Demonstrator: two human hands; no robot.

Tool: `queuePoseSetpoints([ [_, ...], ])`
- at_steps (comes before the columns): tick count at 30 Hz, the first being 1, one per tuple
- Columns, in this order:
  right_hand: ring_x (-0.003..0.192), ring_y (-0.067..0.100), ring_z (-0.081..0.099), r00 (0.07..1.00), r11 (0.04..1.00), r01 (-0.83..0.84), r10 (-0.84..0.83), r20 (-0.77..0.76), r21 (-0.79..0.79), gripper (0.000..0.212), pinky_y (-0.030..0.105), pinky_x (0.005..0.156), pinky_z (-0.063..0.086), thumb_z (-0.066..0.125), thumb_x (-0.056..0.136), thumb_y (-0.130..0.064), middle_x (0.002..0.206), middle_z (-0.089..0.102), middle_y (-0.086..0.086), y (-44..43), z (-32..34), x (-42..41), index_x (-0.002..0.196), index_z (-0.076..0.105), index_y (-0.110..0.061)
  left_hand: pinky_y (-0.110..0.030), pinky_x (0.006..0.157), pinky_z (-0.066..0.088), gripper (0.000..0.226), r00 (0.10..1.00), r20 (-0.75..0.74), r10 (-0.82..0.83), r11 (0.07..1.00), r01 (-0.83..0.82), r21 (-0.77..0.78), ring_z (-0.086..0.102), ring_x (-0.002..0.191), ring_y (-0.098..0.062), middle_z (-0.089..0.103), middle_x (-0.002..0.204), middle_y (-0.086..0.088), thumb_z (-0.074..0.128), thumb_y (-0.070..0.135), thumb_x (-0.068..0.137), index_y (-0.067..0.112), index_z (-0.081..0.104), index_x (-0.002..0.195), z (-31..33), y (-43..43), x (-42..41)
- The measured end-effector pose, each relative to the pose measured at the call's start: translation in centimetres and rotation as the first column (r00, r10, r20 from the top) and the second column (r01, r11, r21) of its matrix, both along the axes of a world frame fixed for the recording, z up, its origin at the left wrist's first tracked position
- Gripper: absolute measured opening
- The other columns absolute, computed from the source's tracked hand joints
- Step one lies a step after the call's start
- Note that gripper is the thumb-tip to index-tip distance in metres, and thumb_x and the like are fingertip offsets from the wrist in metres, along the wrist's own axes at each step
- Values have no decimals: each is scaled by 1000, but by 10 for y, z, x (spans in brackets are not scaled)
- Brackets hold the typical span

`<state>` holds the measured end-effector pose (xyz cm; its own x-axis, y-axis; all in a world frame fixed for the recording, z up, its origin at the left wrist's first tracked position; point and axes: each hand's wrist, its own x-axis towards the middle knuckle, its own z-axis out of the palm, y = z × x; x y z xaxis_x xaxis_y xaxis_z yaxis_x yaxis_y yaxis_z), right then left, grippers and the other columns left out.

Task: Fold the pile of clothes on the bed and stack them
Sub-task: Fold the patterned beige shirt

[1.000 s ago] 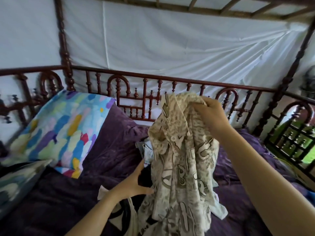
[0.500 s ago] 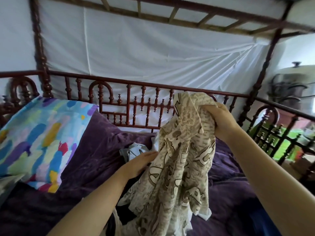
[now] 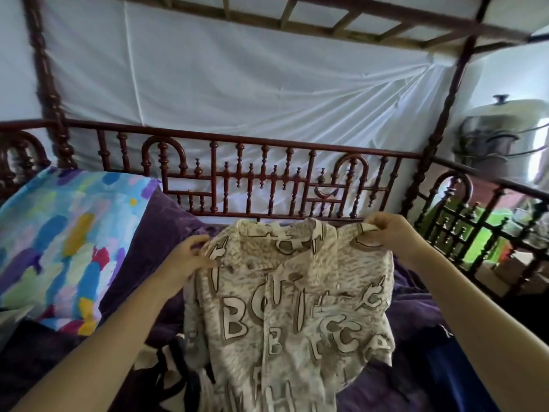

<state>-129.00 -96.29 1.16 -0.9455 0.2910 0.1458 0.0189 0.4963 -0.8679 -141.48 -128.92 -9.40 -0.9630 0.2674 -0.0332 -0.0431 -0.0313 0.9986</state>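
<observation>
Your left hand [image 3: 190, 260] and right hand [image 3: 389, 233] each pinch a shoulder of the printed shirt [image 3: 291, 307], held spread above the clothes pile [image 3: 169, 373] on the bed [image 3: 237, 137]. Risk: the trailing hem snags the pile, skewing your fold.

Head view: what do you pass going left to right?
colourful pillow → left hand → lettered beige shirt → right hand → lidded metal pot
</observation>
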Motion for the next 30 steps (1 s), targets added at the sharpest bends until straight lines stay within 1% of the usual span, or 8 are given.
queuePoseSetpoints([
  [6,54,9,53,978,988,-153,155,142,-26,28,20,57,41,65,75,13,59,54,0,-4,-23,-21,67,52,-10,-21,54,38,9,980,-188,69,958,-118,-261,55,58,-12,61,59,0,71,6,77,9,65,71,19,-35,8],
  [12,52,7,60,956,906,-285,248,-154,-313,46,15,47,45,93,24,-42,60,65,-4,-19,11,-14,57,66,-23,-14,52,38,18,865,-430,258,952,-303,-39,48,50,-1,57,49,12,69,9,77,20,64,64,62,-65,30],
  [16,45,3,59,883,862,-345,165,-439,-371,14,14,47,49,78,50,-22,50,62,-8,-50,52,0,49,65,-23,-17,53,39,33,711,-559,426,898,-409,164,46,50,-2,57,48,15,66,6,83,30,65,60,101,-71,48],
  [21,44,1,56,814,871,-367,129,-566,-328,15,14,47,47,70,63,-16,47,60,-11,-64,74,2,50,64,-21,-12,54,44,30,493,-697,521,833,-473,288,52,54,7,62,59,25,67,14,82,38,64,65,137,-82,65],
  [23,40,2,52,882,927,-254,104,-460,-277,25,14,40,41,59,83,-4,45,57,-9,-57,56,-15,61,59,-15,-9,53,42,25,535,-709,460,852,-490,184,52,53,9,60,58,27,71,16,80,31,56,68,130,-80,58],
  [25,45,7,52,963,980,-141,102,-251,-140,17,17,42,40,63,84,-14,52,57,-4,-45,21,-37,69,55,-11,-8,55,41,29,716,-629,304,888,-452,-86,53,59,7,61,64,20,80,28,69,32,52,75,108,-78,44],
  [27,49,11,50,996,996,-92,92,9,19,19,20,46,38,66,84,-17,60,55,4,-32,-27,-58,71,55,-8,-7,61,38,32,905,-419,75,862,-270,-429,51,75,-3,60,78,10,80,42,63,27,57,81,73,-80,25],
  [30,50,2,46,950,953,-144,59,306,265,25,16,50,35,66,87,-17,61,50,3,-21,-103,-82,70,57,0,-17,56,35,36,981,-66,-182,774,102,-625,47,69,-11,53,63,4,81,43,61,14,60,67,4,-85,6],
])
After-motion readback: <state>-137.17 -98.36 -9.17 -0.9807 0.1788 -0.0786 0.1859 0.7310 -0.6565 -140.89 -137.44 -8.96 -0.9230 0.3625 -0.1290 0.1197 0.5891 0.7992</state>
